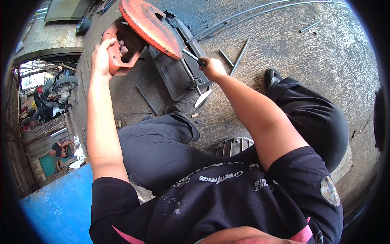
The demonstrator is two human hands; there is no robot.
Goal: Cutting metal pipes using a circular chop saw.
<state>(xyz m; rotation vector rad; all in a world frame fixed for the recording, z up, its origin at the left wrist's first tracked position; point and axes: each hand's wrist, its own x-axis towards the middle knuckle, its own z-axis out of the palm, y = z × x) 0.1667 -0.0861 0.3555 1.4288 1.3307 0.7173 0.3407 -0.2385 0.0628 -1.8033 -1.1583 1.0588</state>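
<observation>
Ahead of me stands a chop saw with a worn orange-red round guard [151,27] and a dark grey base [168,77]. My left hand [106,57] is wrapped round its orange D-shaped handle [117,51]. My right hand [212,69] is closed on a thin metal rod [194,57], whose far end reaches the lower edge of the guard. The guard hides the cutting disc and whatever the rod meets. Below the rod, the saw's clamp screw [190,73] runs toward me and ends in a pale crank handle [203,99].
Long thin rods [243,15] curve across the floor beyond the saw. Short cut rods [240,57] lie to its right, and another rod [146,99] lies to its left. A blue panel [61,207] is at my lower left. Farther left are a motorcycle [61,87] and people.
</observation>
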